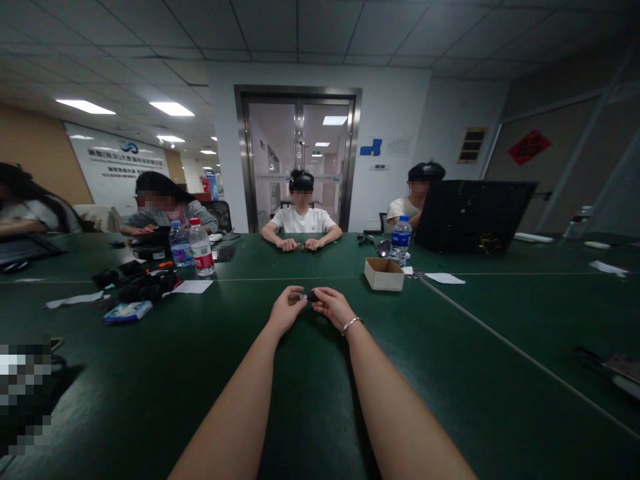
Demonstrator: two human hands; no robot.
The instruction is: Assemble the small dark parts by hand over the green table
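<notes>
Both my hands are stretched out in front of me over the green table (310,387). Between them is a small black object with a silvery metal end (313,296), too small to name for sure. My right hand (334,308), with a silver bangle at the wrist, pinches its black part. The fingers of my left hand (287,309) are closed at the silvery end. Fingers partly hide the object.
An open cardboard box (384,275) and a water bottle (401,241) stand ahead right, near a large black monitor (473,217). Two bottles (201,248), black gear (147,285) and a blue-white packet (127,312) are at left. Across the table sits a person (301,217); others sit nearby.
</notes>
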